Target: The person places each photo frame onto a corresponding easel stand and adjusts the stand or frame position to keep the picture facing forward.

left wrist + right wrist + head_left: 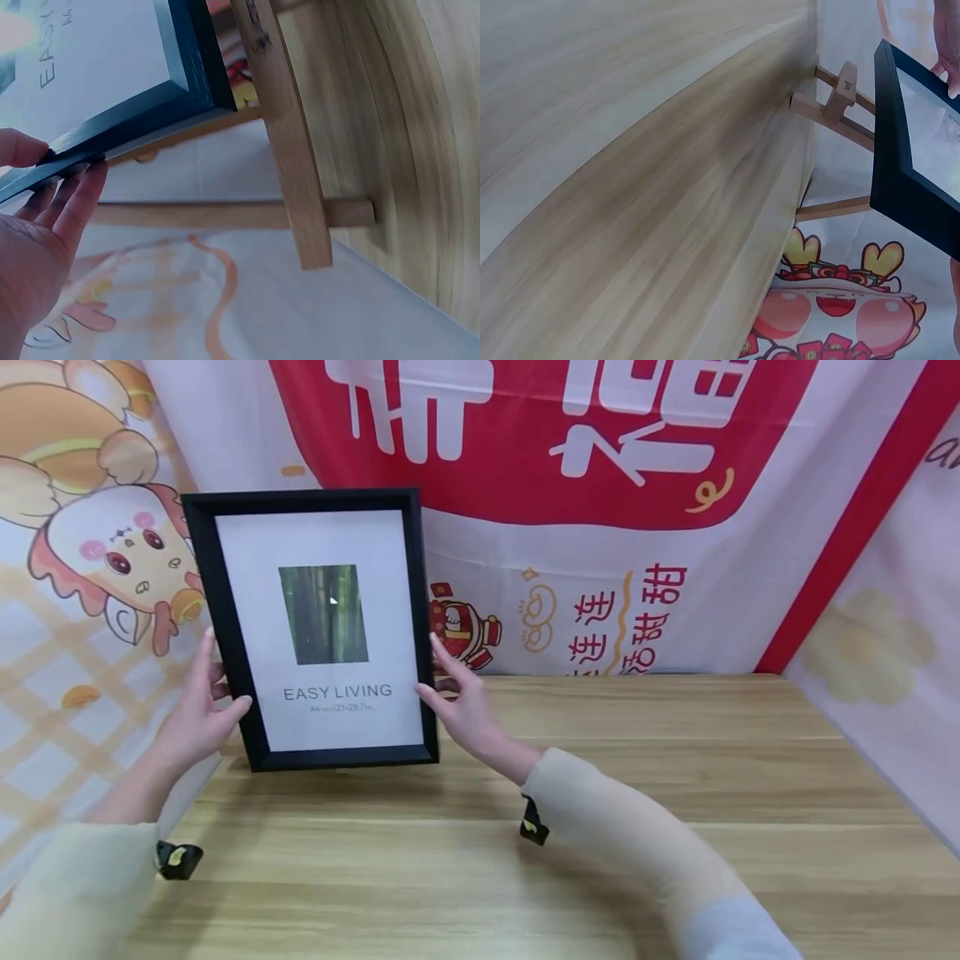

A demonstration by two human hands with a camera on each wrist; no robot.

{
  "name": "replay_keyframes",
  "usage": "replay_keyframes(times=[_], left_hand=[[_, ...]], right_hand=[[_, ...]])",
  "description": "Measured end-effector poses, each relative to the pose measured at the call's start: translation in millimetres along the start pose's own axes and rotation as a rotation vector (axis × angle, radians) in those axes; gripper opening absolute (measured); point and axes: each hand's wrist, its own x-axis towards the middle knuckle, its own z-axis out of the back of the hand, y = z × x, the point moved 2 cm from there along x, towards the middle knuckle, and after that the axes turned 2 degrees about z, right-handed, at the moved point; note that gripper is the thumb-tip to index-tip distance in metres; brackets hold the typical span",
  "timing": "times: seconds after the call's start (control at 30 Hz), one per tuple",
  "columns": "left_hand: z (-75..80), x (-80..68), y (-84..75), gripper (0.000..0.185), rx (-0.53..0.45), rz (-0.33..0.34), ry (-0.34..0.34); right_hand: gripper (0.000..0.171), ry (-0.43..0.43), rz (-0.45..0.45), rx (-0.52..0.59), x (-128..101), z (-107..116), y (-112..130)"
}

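A black picture frame (390, 618) stands upright at the left, tilted slightly back. Behind its glass is a white sheet with a small green forest picture and the words EASY LIVING. My left hand (198, 706) grips its left edge, thumb on the front and fingers behind. On the opposite edge, my right hand (467, 706) pinches the frame low down, with the thumb at the front. A wooden easel (285, 142) stands behind the frame; the frame hides it in the head view. The frame's lower corner sits out in front of the easel's legs in the right wrist view.
The wood-grain table (600, 860) runs back to a white cloth backdrop with a large red print (525, 485). A cartoon-printed cloth (82, 635) hangs close on the left, and another pale cloth (885, 635) borders the right. Black straps circle both wrists.
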Motion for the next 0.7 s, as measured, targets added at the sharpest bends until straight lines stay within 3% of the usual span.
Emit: replay_keyframes(times=[0.1,0.3,0.47,0.7], left_hand=[[4.8,4.5,7.2,0.092,-0.020,-0.021,-0.029],[14.0,6.7,15.8,0.092,0.025,0.036,-0.055],[20.9,8.3,20.2,0.092,0.006,0.047,-0.086],[30.2,22.0,30.3,0.093,0.011,0.100,-0.102]], right_hand=[[0.069,-0.004,0.015,-0.013,5.0,-11.3,-0.3],[0.070,-0.015,0.018,-0.040,12.3,-28.2,-3.1],[0.070,-0.011,0.022,-0.055,18.2,-40.1,-4.8],[0.073,-0.028,0.074,-0.113,25.6,-55.9,-10.9]])
